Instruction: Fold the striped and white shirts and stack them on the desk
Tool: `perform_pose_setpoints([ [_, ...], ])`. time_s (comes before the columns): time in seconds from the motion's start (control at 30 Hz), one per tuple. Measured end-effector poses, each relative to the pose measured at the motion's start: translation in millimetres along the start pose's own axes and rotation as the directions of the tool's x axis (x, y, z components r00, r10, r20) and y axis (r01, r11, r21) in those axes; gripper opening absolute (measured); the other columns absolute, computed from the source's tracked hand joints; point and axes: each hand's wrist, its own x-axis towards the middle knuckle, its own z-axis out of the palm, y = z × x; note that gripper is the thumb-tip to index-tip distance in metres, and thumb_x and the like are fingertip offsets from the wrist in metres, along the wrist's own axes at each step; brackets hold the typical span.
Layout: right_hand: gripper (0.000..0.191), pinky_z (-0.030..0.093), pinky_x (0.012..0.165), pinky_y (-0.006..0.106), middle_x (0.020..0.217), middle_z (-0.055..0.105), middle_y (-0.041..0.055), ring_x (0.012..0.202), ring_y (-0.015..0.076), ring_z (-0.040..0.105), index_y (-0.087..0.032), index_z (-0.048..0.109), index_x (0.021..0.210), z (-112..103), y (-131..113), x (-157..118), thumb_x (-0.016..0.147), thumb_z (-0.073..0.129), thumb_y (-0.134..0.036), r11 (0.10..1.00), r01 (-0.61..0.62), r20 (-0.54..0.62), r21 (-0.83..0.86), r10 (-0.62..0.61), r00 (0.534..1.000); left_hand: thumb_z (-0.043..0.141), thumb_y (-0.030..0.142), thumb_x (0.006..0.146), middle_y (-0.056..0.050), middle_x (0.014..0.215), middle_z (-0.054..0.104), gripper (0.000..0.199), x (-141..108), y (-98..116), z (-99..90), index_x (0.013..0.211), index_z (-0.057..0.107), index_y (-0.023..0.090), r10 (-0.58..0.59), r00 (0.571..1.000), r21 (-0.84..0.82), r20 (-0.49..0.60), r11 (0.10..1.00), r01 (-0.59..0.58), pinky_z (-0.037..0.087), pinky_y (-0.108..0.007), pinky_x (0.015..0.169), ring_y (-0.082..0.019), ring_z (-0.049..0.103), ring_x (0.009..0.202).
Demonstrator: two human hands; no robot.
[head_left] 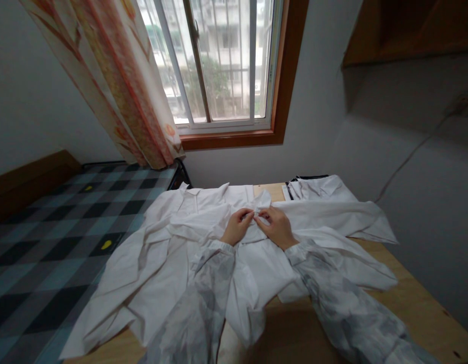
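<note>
A white shirt [264, 268] lies spread over the table, its sleeves reaching to the right. Near its collar, my left hand [238, 225] and my right hand [276, 226] meet, fingertips pinched on the white cloth. Both hands are closed, thumbs and forefingers almost touching each other. The small spot between the fingertips is too tiny to make out. More white garments [158, 253] lie loosely under and to the left of the shirt, with rumpled folds.
A wooden table [416, 298] carries the cloth; folded white clothes [319, 188] sit at its back right. At left stands a bed with a checked cover [67, 242]. Behind are a curtain [124, 86] and a window [222, 65]. A cable [412, 151] hangs along the right wall.
</note>
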Motion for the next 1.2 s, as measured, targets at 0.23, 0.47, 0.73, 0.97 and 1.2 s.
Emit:
perform_pose_setpoints([
  [0.23, 0.014, 0.053, 0.089, 0.042, 0.093, 0.077, 0.0067, 0.086, 0.0267, 0.070, -0.025, 0.075, 0.109, -2.7, 0.1, 0.3, 0.101, 0.069, -0.034, 0.999, 0.037, 0.013, -0.009, -0.037, 0.999, 0.073, 0.048, 0.093, -0.007, 0.100, 0.083, 0.034, -0.1, -0.2, -0.4, 0.103, 0.083, 0.018, -0.031, 0.999, -0.129, 0.009, 0.991, 0.031, 0.058, -0.034, 0.084, -0.022, 0.073, 0.091],
  [0.47, 0.023, 0.051, 0.095, 0.042, 0.103, 0.081, 0.0071, 0.088, 0.0255, 0.071, -0.026, 0.077, 0.121, -5.2, 0.1, 1.5, 0.109, 0.059, -0.032, 0.997, 0.069, 0.028, -0.026, -0.068, 0.997, 0.083, 0.045, 0.087, -0.008, 0.104, 0.082, 0.030, -1.2, 4.3, 3.3, 0.102, 0.078, 0.018, 0.020, 1.000, -0.147, 0.013, 0.989, -0.018, 0.058, -0.036, 0.093, -0.022, 0.074, 0.097],
  [0.73, 0.024, 0.049, 0.093, 0.041, 0.096, 0.075, 0.0082, 0.094, 0.0261, 0.068, -0.024, 0.076, 0.116, -10.1, -6.1, 3.7, 0.112, 0.056, -0.036, 0.981, 0.153, 0.041, -0.117, -0.149, 0.988, 0.087, 0.044, 0.083, -0.004, 0.094, 0.077, 0.031, 0.4, 1.3, 3.5, 0.094, 0.073, 0.018, 0.022, 0.996, -0.140, -0.083, 0.990, -0.034, 0.054, -0.033, 0.090, -0.020, 0.070, 0.092],
  [0.97, 0.017, 0.048, 0.089, 0.040, 0.101, 0.067, 0.0098, 0.097, 0.0288, 0.065, -0.025, 0.076, 0.116, -7.4, -6.1, 2.8, 0.106, 0.063, -0.031, 0.970, 0.162, 0.079, -0.179, -0.150, 0.986, 0.090, 0.045, 0.079, -0.005, 0.093, 0.078, 0.035, 2.3, 0.8, 0.3, 0.095, 0.076, 0.018, -0.035, 0.997, -0.197, -0.068, 0.980, 0.021, 0.053, -0.033, 0.088, -0.020, 0.070, 0.090],
  [1.2, 0.017, 0.049, 0.090, 0.042, 0.102, 0.068, 0.0103, 0.098, 0.0301, 0.067, -0.025, 0.073, 0.118, -6.1, -3.2, 3.3, 0.108, 0.062, -0.033, 0.971, 0.178, 0.095, -0.160, -0.164, 0.982, 0.092, 0.051, 0.077, -0.004, 0.086, 0.077, 0.042, 1.3, 3.6, -2.2, 0.097, 0.076, 0.017, -0.098, 0.995, -0.316, -0.012, 0.945, 0.089, 0.055, -0.030, 0.079, -0.018, 0.070, 0.084],
])
